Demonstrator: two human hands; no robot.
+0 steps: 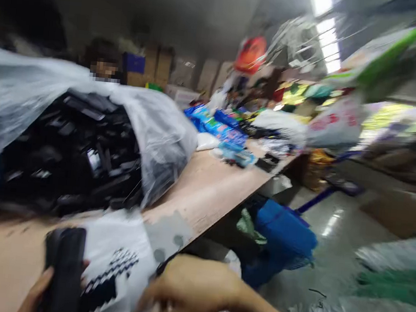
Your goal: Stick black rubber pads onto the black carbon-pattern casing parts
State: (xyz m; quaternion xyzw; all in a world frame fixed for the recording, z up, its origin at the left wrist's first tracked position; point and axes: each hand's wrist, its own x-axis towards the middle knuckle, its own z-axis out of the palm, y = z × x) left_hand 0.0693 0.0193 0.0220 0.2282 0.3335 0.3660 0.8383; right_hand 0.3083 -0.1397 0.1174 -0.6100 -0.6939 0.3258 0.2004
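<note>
My left hand (37, 290) is closed around a black, oblong plastic piece (64, 260), held upright at the lower left with the thumb on one side and fingertips on the other. Right beside it, a white sheet or bag with dark printed marks (120, 231) lies on the table. My right hand (191, 287) is at the bottom middle by the table's edge, blurred, its fingers curled down and together. Something pale shows at those fingers, too smeared to name. A large translucent plastic bag (161, 146), full of black plastic pieces (94, 150), lies open behind my left hand.
The wooden table (208, 185) runs away to the right, with blue packets (214, 125) and plastic bags heaped farther along. A blue bin (283, 237) stands below its edge. More bags (393, 296) lie at right. A person (106, 63) is behind the big bag.
</note>
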